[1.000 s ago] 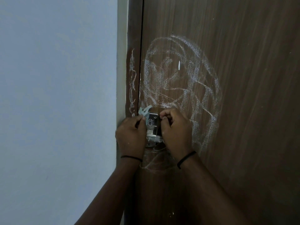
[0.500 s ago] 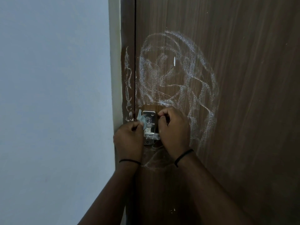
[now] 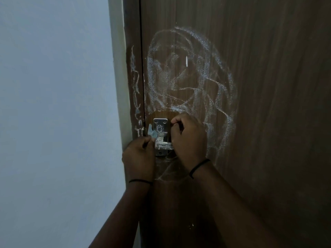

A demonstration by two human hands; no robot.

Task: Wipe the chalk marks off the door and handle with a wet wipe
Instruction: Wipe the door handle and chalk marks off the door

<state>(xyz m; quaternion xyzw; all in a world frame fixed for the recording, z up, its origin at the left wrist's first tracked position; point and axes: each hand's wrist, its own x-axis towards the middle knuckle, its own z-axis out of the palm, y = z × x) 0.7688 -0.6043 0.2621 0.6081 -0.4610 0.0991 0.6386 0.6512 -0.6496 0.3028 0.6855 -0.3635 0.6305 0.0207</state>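
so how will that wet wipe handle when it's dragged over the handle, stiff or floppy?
Probably floppy: the wet wipe looks crumpled above the left hand. Likely light, since a pinch holds it. It may snag on the handle.

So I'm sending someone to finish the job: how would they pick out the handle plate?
Start at the brown wooden door and follow its left edge down, below the big chalk scribble. The handle plate sits between the left hand and right hand: the only shiny metal there, with screws and chalk squiggles.

hands [image 3: 163, 149] at handle [image 3: 161, 136], chalk marks [image 3: 189, 83], door [image 3: 268, 122]
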